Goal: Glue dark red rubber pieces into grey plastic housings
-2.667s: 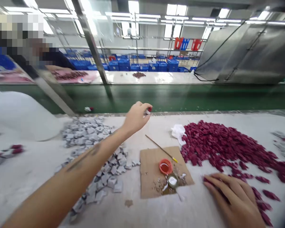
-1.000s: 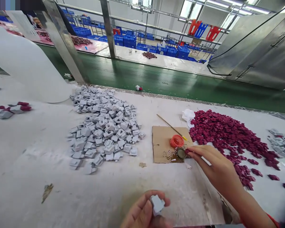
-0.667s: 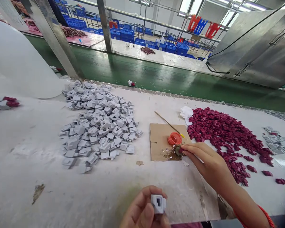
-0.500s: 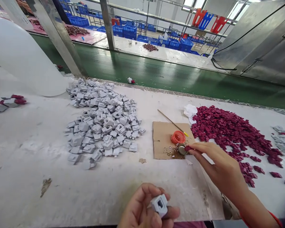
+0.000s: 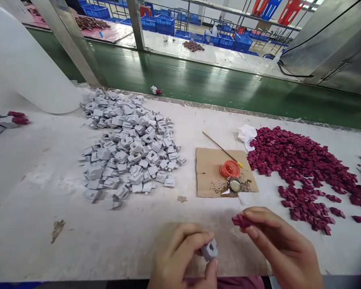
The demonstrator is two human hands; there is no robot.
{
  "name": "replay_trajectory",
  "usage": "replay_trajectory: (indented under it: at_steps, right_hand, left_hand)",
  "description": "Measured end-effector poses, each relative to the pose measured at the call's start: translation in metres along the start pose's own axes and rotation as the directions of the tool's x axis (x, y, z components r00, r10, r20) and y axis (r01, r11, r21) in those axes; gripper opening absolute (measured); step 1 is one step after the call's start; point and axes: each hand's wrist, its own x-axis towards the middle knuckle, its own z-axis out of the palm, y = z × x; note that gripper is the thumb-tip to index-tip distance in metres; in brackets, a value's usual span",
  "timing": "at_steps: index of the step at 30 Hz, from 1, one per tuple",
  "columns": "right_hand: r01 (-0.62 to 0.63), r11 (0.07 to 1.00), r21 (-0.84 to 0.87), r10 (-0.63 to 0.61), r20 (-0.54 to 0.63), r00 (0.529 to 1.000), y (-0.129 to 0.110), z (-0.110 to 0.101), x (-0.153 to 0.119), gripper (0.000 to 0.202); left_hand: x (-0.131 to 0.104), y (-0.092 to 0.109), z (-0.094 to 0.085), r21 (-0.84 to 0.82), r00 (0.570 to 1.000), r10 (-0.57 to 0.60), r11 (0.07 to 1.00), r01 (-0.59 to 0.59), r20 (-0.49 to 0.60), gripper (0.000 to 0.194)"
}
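Near the table's front edge, my left hand (image 5: 183, 257) pinches a small grey block (image 5: 209, 250) whose square hole faces up and right. To its right my right hand (image 5: 282, 245) grips a dark red faceted piece (image 5: 241, 220) between thumb and fingers, its tip pointing left toward the grey block. The two pieces are apart. Beyond the hands, a bottle cap (image 5: 235, 184) lies on a wet cardboard piece (image 5: 207, 160), with an orange-red cup (image 5: 229, 169) just behind it. A thin stick with a yellow tip (image 5: 221, 147) rests across the cardboard's back edge.
A heap of grey blocks (image 5: 132, 148) spreads at left centre, and a heap of dark red pieces (image 5: 301, 160) at right. White crumpled tissue (image 5: 247, 133) touches the red heap. Behind the table runs a green conveyor belt (image 5: 180, 80); a metal post (image 5: 69, 44) stands at left.
My right hand has drawn back from the bottle cap toward me with the dark red piece. My left hand has turned the grey block and now holds it between fingertips and thumb.
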Motion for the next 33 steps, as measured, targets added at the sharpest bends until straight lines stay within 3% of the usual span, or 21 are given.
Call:
replay_trajectory:
  at_steps: [3, 5, 10, 17, 23, 27, 30, 33]
  right_hand:
    - [0.034, 0.997, 0.065, -0.040, 0.088, 0.995, 0.002, 0.005, -0.007, 0.027]
    - [0.088, 0.994, 0.066, -0.095, 0.112, 0.989, 0.004, 0.008, -0.011, 0.029]
    - [0.195, 0.978, -0.073, -0.178, 0.191, 0.965, 0.007, 0.008, -0.016, 0.033]
    - [0.410, 0.894, -0.182, -0.352, 0.279, 0.893, 0.003, 0.007, -0.008, 0.022]
    - [0.411, 0.893, -0.186, -0.339, 0.324, 0.883, 0.009, 0.009, -0.015, 0.035]
    - [0.450, 0.877, -0.167, -0.361, 0.386, 0.849, 0.013, 0.007, -0.019, 0.040]
    - [0.453, 0.883, -0.121, -0.371, 0.410, 0.833, 0.011, 0.009, -0.013, 0.039]
    - [0.425, 0.901, -0.087, -0.362, 0.390, 0.847, 0.002, 0.015, -0.005, 0.031]
  left_hand:
    - [0.003, -0.003, -0.005, 0.108, 0.988, 0.112, 0.987, -0.123, 0.102, 0.045]
    - [0.003, -0.003, -0.008, 0.124, 0.980, 0.126, 0.982, -0.146, 0.152, 0.042]
    - [-0.001, 0.001, -0.007, 0.099, 0.997, 0.007, 0.995, -0.015, 0.083, 0.023]
    - [-0.001, -0.005, -0.009, 0.083, 0.995, -0.013, 0.997, 0.004, 0.103, 0.027]
    - [0.002, -0.008, -0.014, 0.117, 0.990, 0.003, 0.993, -0.019, 0.138, 0.026]
    - [0.003, -0.007, -0.012, 0.104, 0.990, 0.012, 0.994, -0.027, 0.142, 0.023]
    - [0.002, -0.006, -0.012, 0.089, 0.988, 0.024, 0.995, -0.038, 0.153, 0.019]
    - [0.001, -0.007, -0.011, 0.075, 0.988, 0.038, 0.996, -0.049, 0.150, 0.019]
